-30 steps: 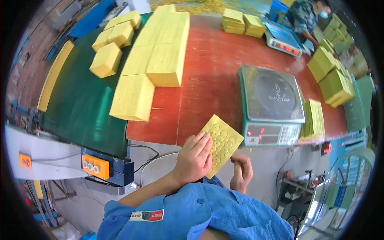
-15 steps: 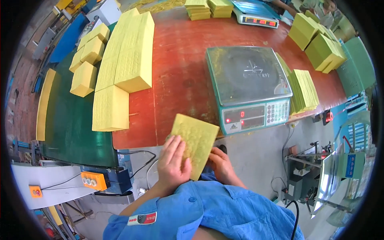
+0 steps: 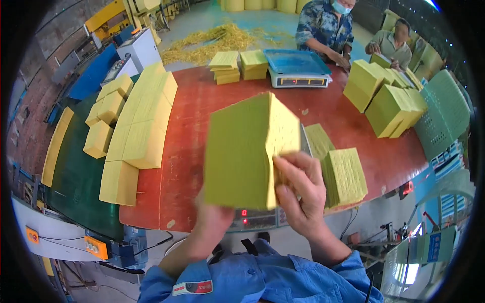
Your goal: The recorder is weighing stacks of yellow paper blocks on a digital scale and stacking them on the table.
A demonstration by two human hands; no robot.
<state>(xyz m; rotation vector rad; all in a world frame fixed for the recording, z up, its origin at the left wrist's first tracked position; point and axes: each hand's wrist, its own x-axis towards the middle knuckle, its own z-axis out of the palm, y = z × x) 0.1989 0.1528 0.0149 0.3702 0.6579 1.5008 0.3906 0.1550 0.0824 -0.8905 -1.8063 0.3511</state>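
Observation:
A wad of square yellow paper sheets (image 3: 237, 151) is held upright in front of me, its leaves parted along the right side so that an inner face shows. My right hand (image 3: 303, 194) pinches the right edge of the sheets between thumb and fingers. At the lower left corner my left hand (image 3: 214, 217) grips the wad; its fingers are hidden behind the paper and the hand is a little blurred. Behind the sheets stands a digital scale (image 3: 262, 220), mostly covered, with red digits lit. A thick yellow paper stack (image 3: 348, 177) sits just right of my right hand.
Long rows of yellow paper blocks (image 3: 134, 121) line the left of the red table (image 3: 189, 116), beside a green belt (image 3: 65, 171). Across stand small stacks (image 3: 225, 65), a second scale (image 3: 298, 63) and larger stacks (image 3: 394, 113). Two co-workers (image 3: 326, 30) are at the far side.
The sheets have been raised from near my waist and turned upright, and their leaves are now parted. My right hand has come up to their right edge. The view has tilted up, showing the co-workers.

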